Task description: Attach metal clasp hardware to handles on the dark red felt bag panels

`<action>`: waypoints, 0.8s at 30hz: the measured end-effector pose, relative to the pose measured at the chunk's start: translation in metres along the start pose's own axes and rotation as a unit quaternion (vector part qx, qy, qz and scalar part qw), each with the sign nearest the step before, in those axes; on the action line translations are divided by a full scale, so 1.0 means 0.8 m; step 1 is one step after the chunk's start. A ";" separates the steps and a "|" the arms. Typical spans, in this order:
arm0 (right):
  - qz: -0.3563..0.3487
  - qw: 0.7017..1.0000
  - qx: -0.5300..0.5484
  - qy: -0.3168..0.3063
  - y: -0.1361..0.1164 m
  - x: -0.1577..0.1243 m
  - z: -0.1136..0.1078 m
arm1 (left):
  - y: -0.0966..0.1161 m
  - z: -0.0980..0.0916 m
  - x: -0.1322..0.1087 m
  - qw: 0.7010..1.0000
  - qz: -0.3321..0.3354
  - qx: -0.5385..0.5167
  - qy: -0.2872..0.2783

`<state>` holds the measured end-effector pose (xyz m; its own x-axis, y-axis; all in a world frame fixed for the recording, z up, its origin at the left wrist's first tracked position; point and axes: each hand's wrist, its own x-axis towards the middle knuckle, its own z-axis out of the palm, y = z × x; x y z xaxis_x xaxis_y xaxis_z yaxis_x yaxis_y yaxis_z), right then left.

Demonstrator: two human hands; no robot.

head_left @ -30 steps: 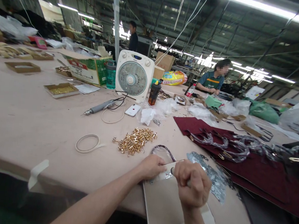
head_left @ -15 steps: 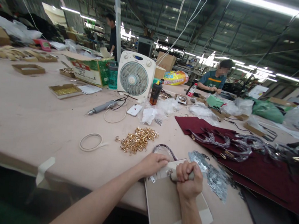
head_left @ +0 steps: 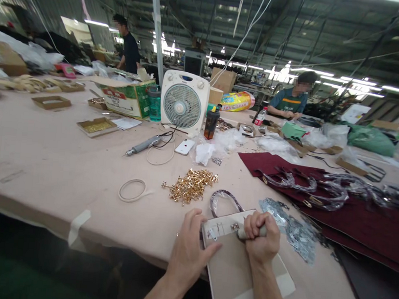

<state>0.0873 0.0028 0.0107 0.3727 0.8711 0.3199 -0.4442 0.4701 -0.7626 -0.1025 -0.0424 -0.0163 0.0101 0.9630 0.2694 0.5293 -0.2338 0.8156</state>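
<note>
On the table's front edge lies a beige bag panel (head_left: 229, 268), with a plastic-wrapped handle (head_left: 226, 193) looping out behind its top. My left hand (head_left: 189, 246) grips the panel's left edge, thumb over its surface and fingers along the side. A small silvery plate (head_left: 213, 234) shows near that thumb. My right hand (head_left: 263, 239) is closed in a fist around a short, pale grey tool handle (head_left: 244, 235). The tool's near end is beside small metal fittings (head_left: 235, 226) on the panel; its kind cannot be made out.
Behind the panel lie a pile of gold fasteners (head_left: 193, 185) and a tape ring (head_left: 132, 190). Silvery plates (head_left: 295, 234) and dark red panels (head_left: 350, 223) spread to the right. Farther back are an electric screwdriver (head_left: 144, 145), a phone (head_left: 185, 147), a fan (head_left: 183, 104) and a co-worker (head_left: 291, 99).
My left hand has shifted from the panel's top, near the tool, down to its left edge, with thumb and fingers spread. My right fist keeps the tool. The view has swung slightly left.
</note>
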 end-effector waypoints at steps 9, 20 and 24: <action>0.007 1.000 0.003 -0.011 0.003 0.001 -0.008 | 0.012 0.004 0.001 1.000 0.012 -0.016 0.017; 0.010 1.000 -0.001 -0.008 -0.001 0.001 -0.005 | 0.007 0.008 0.003 1.000 0.021 -0.001 0.013; 0.008 1.000 -0.006 -0.011 -0.001 0.000 -0.005 | -0.001 0.010 0.004 0.999 0.047 0.007 0.010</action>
<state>0.0910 0.0019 0.0095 0.3481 0.8810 0.3203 -0.4394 0.4552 -0.7744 -0.0960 -0.0377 -0.0205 0.0437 0.9342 0.3541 0.5383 -0.3206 0.7794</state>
